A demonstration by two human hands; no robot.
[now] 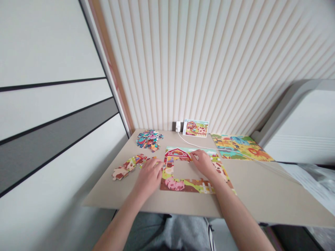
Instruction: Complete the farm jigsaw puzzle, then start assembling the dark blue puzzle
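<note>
A farm jigsaw puzzle (174, 184) lies flat on the table, joined as a ring of pieces around a gap of bare tabletop. My right hand (202, 162) reaches over its right side, fingers bent together with the tips on a puzzle piece at the upper inner edge, by the red barn. Just left of the puzzle, my left hand (150, 171) rests low with its fingers loosely stretched toward the puzzle's left edge, seemingly holding nothing. Beside it, loose farm pieces (121, 172) spread to the left; my hand partly hides some of them.
Another heap of colourful puzzle pieces (148, 138) sits at the back left. A farm picture card (195, 128) leans on the back wall beside a white charger (178, 126), whose cable (201, 146) runs right across an animal puzzle (240, 148). Plastic wrapping (320, 181) lies far right.
</note>
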